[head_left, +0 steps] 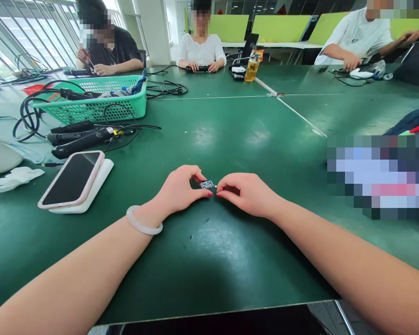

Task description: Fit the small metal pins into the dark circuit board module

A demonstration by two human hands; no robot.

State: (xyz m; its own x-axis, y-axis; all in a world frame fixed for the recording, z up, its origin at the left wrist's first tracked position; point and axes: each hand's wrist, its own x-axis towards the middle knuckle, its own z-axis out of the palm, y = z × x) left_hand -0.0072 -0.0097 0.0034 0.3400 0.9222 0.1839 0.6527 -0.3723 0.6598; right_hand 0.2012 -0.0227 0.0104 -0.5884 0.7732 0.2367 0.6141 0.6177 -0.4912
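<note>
My left hand (pixel 180 188) and my right hand (pixel 246 191) meet at the middle of the green table (pixel 230 135). Between their fingertips sits a small circuit board (pixel 207 184), pinched from the left by thumb and forefinger. My right hand's fingers pinch its right end, where a tiny gold part sticks out. Both hands rest on the table top. A pale bangle (pixel 143 223) circles my left wrist.
A phone (pixel 71 179) lies on a white stand at the left. Behind it are black tools with cables (pixel 78 137) and a green basket (pixel 97 104). An amber bottle (pixel 253 65) stands far back. Three other people sit at the far edge. A dark screen (pixel 230 323) lies by the near edge.
</note>
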